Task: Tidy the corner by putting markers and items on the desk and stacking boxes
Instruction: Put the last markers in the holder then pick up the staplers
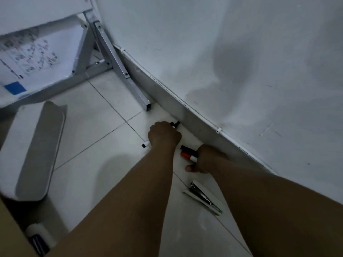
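Head view: both hands are working low on the tile floor (104,138) beside the wall (241,62) — the left hand (164,135) is gripping black markers (175,124), the right hand (207,159) at four o'clock is clutching a black and an orange marker (187,154). A stapler (202,197) is lying at six o'clock — a white bin (35,153) is sitting at nine.

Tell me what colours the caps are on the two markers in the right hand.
One black, one orange-red, on the markers the right hand grips; head view.

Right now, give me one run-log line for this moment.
left hand: grips markers on floor | right hand: holds black marker and orange marker | stapler: on floor | desk: nothing placed yet
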